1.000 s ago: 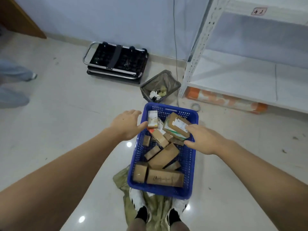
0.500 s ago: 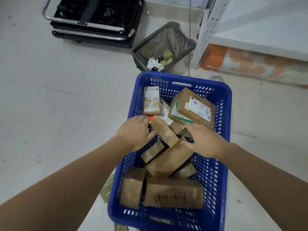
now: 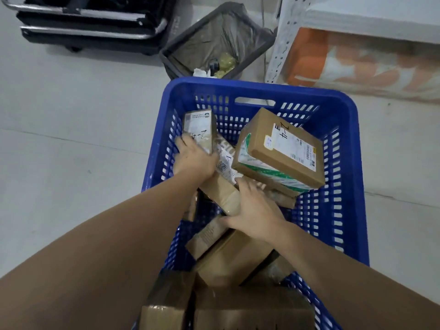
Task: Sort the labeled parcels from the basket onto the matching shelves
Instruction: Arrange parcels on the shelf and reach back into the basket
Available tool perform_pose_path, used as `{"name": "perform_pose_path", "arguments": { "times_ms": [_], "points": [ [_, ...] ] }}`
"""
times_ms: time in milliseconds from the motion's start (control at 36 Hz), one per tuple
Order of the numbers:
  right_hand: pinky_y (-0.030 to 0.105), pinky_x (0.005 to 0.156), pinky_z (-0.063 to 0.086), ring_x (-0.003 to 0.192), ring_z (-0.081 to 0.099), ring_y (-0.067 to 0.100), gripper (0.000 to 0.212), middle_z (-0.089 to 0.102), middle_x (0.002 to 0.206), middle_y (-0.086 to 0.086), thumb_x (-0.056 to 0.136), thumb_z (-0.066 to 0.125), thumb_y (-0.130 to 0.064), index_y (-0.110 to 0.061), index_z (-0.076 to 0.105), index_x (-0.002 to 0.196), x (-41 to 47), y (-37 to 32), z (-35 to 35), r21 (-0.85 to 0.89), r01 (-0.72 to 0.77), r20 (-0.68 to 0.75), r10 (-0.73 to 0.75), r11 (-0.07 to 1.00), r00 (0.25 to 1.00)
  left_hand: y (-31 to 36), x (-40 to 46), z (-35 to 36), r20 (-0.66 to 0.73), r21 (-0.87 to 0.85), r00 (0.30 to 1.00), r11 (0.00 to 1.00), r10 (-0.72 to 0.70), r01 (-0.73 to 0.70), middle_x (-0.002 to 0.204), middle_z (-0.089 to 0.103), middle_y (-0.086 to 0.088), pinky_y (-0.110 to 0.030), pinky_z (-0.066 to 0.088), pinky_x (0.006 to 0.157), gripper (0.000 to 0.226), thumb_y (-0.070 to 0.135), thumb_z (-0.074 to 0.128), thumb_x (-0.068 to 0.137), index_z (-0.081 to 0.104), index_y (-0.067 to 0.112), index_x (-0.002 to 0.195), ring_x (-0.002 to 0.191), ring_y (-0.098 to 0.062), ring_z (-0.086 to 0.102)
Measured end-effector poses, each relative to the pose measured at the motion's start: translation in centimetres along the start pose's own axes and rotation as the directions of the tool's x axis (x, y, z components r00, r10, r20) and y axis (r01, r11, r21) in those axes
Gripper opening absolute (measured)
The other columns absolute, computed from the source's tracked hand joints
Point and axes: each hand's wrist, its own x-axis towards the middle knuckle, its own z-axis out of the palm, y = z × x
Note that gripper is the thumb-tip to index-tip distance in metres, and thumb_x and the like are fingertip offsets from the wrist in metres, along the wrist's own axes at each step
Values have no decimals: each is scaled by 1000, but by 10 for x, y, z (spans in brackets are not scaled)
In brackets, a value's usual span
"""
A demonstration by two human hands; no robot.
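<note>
Head view: left fingers [image 3: 184, 145] apparently around parcel [image 3: 198, 127].

Pale, glossy floor [image 3: 71, 139] with faint tile joints. At top left, a folded black platform cart [image 3: 90, 22] with chrome tube handle, lying flat. Just right of it, a grey bin [image 3: 214, 41] lined with a dark bag, holding crumpled white paper and yellowish scraps. At right, an orange-and-white patterned roll [image 3: 357, 65] lying on the floor.
</note>
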Motion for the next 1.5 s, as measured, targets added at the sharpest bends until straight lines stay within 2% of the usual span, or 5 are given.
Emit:
{"name": "perform_pose_path", "arguments": {
  "times_ms": [139, 417, 750, 972, 1500],
  "points": [
    [40, 72, 53, 94, 62, 21, 63, 60, 107, -3, 74, 81, -40, -31, 36, 117, -6, 12, -7, 195, -24, -121, 48, 980, 992, 4, 1, -8, 10, -41, 1000, 999, -23, 23, 156, 24, -19, -55, 46, 107, 93, 54, 74, 85, 24, 11, 152, 136, -46, 44],
    [13, 73, 41, 98, 55, -3, 63, 50, 118, -23, 82, 86, -34, -32, 46, 130, -97, 11, -101, 551, -77, -69, 138, 831, 988, 5, -86, -103, -61, -92, 984, 981, 167, -172, 147, 41, 1, -53, 38, 109, 96, 56, 79, 73, 33, 28, 153, 135, -28, 37],
    [24, 71, 58, 97, 70, 9, 61, 67, 118, -7, 78, 89, -15, -32, 59, 128, -149, -1, -200, 769, -15, -153, 207, 639, 966, 17, -131, -199, 61, -372, 975, 911, 214, -177, 131, 31, 6, -40, 45, 113, 112, 50, 98, 58, 35, 24, 148, 128, -18, 42],
    [43, 80, 63, 101, 74, 22, 69, 67, 120, 3, 71, 92, -15, -21, 51, 127, -156, 19, -190, 884, -63, -97, 314, 463, 944, -3, -145, -188, 273, -780, 947, 615, 170, 115, 152, 32, 10, -46, 63, 89, 87, 31, 84, 85, 36, 42, 156, 134, -26, 51],
    [39, 76, 61, 85, 78, 22, 33, 80, 100, 6, 85, 82, -14, -20, 68, 113, -214, -29, -294, 978, 32, -94, 295, 208, 951, 60, -193, -269, 301, -917, 947, 307, 110, 255, 121, 70, -19, -34, 58, 69, 55, 3, 68, 90, 54, 17, 142, 95, -25, 68]
  ]
}}
